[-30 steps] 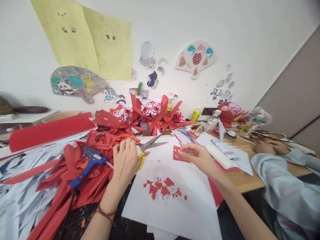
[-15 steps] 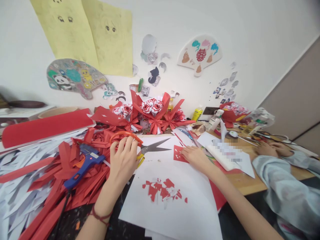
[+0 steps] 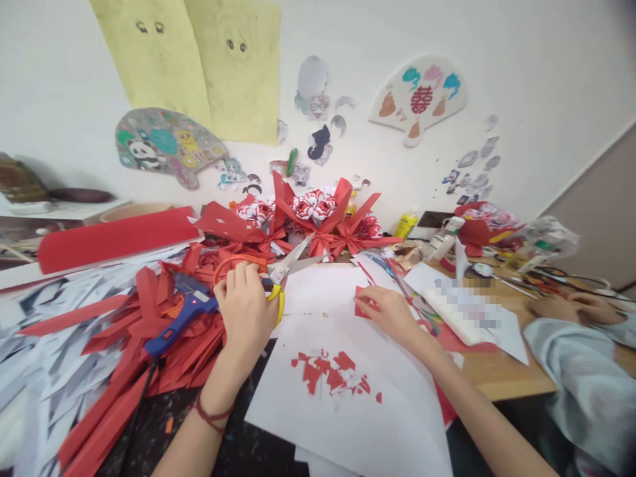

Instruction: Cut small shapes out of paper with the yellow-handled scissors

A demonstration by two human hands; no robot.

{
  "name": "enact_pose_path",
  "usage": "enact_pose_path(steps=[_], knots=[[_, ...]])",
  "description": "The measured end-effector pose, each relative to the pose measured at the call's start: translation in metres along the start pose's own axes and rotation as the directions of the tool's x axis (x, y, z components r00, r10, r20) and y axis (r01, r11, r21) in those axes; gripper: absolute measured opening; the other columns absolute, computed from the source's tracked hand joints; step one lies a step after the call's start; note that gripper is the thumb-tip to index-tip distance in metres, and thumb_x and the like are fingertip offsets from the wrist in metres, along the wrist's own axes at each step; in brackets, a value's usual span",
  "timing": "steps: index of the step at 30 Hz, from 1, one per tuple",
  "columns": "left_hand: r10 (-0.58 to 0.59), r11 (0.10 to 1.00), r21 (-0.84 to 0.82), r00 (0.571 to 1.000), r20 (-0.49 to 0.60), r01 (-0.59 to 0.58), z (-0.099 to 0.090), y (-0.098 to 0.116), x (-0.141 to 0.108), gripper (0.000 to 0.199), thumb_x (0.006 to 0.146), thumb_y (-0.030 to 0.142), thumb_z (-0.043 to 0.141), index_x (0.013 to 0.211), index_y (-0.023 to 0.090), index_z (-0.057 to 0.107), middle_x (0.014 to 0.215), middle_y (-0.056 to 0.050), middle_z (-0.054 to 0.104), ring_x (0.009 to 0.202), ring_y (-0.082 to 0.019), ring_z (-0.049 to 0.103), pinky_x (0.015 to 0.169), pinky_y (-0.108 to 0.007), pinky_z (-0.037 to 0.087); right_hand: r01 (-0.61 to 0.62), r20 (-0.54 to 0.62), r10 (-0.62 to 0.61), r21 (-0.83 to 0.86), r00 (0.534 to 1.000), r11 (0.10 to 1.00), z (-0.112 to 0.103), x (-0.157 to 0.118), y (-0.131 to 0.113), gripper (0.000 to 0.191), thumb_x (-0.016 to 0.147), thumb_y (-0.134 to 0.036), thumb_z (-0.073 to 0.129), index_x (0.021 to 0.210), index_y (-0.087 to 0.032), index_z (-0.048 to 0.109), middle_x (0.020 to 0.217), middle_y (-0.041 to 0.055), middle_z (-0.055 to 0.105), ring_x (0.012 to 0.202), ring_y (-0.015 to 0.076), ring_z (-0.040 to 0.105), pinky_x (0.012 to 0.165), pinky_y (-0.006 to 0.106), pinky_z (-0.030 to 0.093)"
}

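Note:
My left hand point(image 3: 247, 305) is closed around the scissors point(image 3: 282, 270), which have one orange and one yellow handle. Their blades are spread and point up and away. In my right hand point(image 3: 390, 310) a small red paper piece point(image 3: 360, 303) is pinched, partly covered by the fingers. Under the hands lies a large white paper sheet point(image 3: 278, 397). Scattered red paper scraps point(image 3: 334, 372) rest on it. Just left of my left hand, a blue glue gun point(image 3: 186, 311) lies on a heap of folded red paper strips point(image 3: 114, 397).
Red-wrapped paper flower bouquets point(image 3: 315, 205) stand along the wall. A red paper roll point(image 3: 119, 238) and white paper strips point(image 3: 44, 371) fill the left side. To the right are a white bottle point(image 3: 446, 238), a white roll point(image 3: 460, 321) and another person's hands point(image 3: 556, 308).
The scissors have tilted so the blades point more upward. My right fingers now cover more of the red paper piece. The whole view has shifted, so things appear farther right.

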State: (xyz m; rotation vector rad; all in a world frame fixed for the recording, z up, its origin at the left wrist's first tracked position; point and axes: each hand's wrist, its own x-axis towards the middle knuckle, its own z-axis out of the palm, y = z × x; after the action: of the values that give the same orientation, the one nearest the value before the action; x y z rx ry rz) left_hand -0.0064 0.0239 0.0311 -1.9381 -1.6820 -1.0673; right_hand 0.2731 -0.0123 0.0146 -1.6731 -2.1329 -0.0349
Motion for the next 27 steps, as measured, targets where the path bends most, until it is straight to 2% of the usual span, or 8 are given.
enact_pose_path(steps=[2,5,8,11,18,22,27], knots=[[-0.094,0.990,-0.099,0.995,0.021,0.096,0.000,-0.003,0.002,0.034,0.084,0.045,0.047,0.099,0.015,0.050,0.086,-0.009,0.061,0.084,-0.027,0.057,0.082,-0.040,0.035,0.047,0.071,-0.054,0.101,0.996,0.994,0.015,0.020,-0.016,0.019,0.089,-0.028,0.049,0.097,-0.022,0.064,0.096,0.0038,0.068,0.087,0.0179,0.062,0.077,0.029,0.044],[-0.183,0.952,-0.233,0.980,0.082,0.197,0.000,-0.007,0.004,0.033,0.086,0.049,0.044,0.092,0.018,0.050,0.075,-0.003,0.061,0.072,-0.021,0.058,0.084,-0.037,0.036,0.049,0.156,-0.072,0.145,0.985,0.988,0.043,0.055,-0.037,0.020,0.084,-0.025,0.056,0.103,-0.021,0.062,0.103,0.0058,0.065,0.093,0.0177,0.060,0.081,0.029,0.042],[-0.182,0.952,-0.225,0.975,0.126,0.207,-0.002,-0.008,0.005,0.032,0.088,0.048,0.041,0.086,0.018,0.052,0.075,-0.004,0.061,0.073,-0.021,0.058,0.082,-0.036,0.037,0.019,0.180,-0.046,0.147,0.983,0.989,0.066,0.085,-0.046,0.029,0.077,-0.025,0.066,0.105,-0.018,0.061,0.103,0.0082,0.062,0.097,0.0195,0.057,0.084,0.030,0.041],[-0.135,0.968,-0.190,0.979,0.156,0.163,-0.005,-0.006,0.004,0.028,0.088,0.043,0.040,0.086,0.018,0.053,0.079,-0.007,0.062,0.083,-0.024,0.058,0.082,-0.037,0.037,-0.050,0.216,0.013,0.167,0.976,0.985,0.079,0.103,-0.044,0.028,0.069,-0.027,0.073,0.095,-0.017,0.065,0.094,0.0057,0.063,0.086,0.0175,0.058,0.078,0.028,0.042],[-0.098,0.963,-0.234,0.980,0.171,0.137,-0.007,-0.003,0.002,0.025,0.087,0.039,0.042,0.092,0.017,0.054,0.085,-0.009,0.064,0.086,-0.025,0.058,0.085,-0.039,0.035,-0.191,0.253,0.116,0.297,0.960,0.936,0.080,0.107,-0.035,0.015,0.060,-0.020,0.076,0.070,-0.016,0.067,0.068,0.0014,0.066,0.064,0.0146,0.059,0.060,0.023,0.042],[-0.069,0.967,-0.232,0.982,0.176,0.109,-0.003,-0.004,0.001,0.024,0.088,0.038,0.041,0.089,0.017,0.054,0.082,-0.008,0.063,0.085,-0.024,0.058,0.084,-0.038,0.036,-0.240,0.244,0.144,0.433,0.959,0.869,0.078,0.102,-0.036,0.016,0.061,-0.019,0.075,0.072,-0.015,0.064,0.059,0.0003,0.066,0.055,0.0136,0.060,0.052,0.022,0.043],[-0.058,0.975,-0.199,0.981,0.187,0.096,0.003,-0.005,0.001,0.026,0.087,0.041,0.041,0.085,0.018,0.052,0.079,-0.008,0.063,0.084,-0.025,0.058,0.083,-0.039,0.036,-0.288,0.222,0.190,0.604,0.956,0.743,0.081,0.093,-0.037,0.016,0.065,-0.016,0.072,0.078,-0.014,0.063,0.050,-0.0010,0.064,0.045,0.0128,0.060,0.045,0.020,0.044]])
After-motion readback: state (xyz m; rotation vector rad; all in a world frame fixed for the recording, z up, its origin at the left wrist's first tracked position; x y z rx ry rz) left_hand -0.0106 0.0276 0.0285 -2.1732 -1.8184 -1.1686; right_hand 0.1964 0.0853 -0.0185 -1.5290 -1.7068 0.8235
